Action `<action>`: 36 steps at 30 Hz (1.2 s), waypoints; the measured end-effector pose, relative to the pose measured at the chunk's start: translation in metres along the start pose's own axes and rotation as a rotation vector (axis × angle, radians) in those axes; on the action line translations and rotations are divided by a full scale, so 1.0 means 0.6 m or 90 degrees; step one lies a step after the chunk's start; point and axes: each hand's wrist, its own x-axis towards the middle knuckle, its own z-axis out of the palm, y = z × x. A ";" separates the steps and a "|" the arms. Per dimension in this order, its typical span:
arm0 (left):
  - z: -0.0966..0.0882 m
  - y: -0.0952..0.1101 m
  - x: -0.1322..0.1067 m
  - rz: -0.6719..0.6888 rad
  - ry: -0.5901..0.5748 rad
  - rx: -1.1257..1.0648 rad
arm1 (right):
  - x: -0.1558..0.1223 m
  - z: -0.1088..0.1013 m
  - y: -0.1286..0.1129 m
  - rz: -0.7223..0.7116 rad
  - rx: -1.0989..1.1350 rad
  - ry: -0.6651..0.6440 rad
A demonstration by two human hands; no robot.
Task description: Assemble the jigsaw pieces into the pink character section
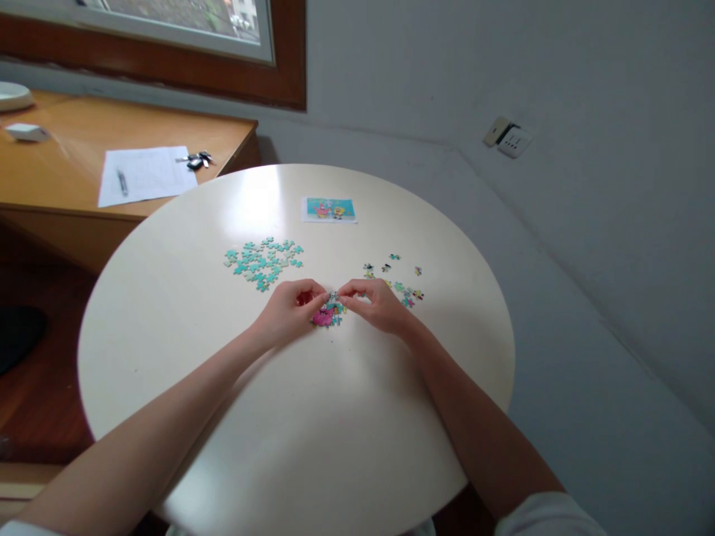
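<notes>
My left hand [293, 307] and my right hand [380, 304] meet near the middle of the round table, fingertips pinched from both sides on a small pale puzzle piece [334, 295]. Whether it is one piece or two joined cannot be made out. Just below the fingers lies a partly joined patch of puzzle [324, 317], pink with some teal and yellow. Left of my hands spreads a loose pile of teal puzzle pieces [262, 262]. Several mixed-colour pieces [410, 292] are scattered beside my right hand, some partly hidden behind it.
A printed picture [329, 210] with cartoon figures on teal lies at the far side of the white table [313, 432]. A wooden desk [67, 134] stands at the left, with a paper sheet [146, 175], a pen and keys [198, 159]. Walls close off the right.
</notes>
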 end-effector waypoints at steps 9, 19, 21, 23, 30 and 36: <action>0.000 0.002 0.000 -0.014 0.007 -0.015 | 0.000 -0.001 0.000 0.004 0.013 -0.011; 0.001 0.003 0.000 -0.021 -0.012 -0.049 | -0.001 0.001 0.002 0.002 0.011 -0.005; 0.002 0.003 0.000 -0.024 -0.013 -0.060 | -0.001 0.001 0.002 0.003 0.013 -0.009; 0.002 0.002 0.000 -0.025 -0.013 -0.065 | -0.001 0.000 0.002 0.006 0.012 -0.014; 0.001 0.003 -0.001 -0.026 -0.011 -0.062 | -0.001 -0.002 -0.001 0.016 0.018 -0.018; 0.001 0.006 -0.001 -0.034 -0.026 -0.057 | 0.000 -0.001 0.001 0.012 0.014 -0.015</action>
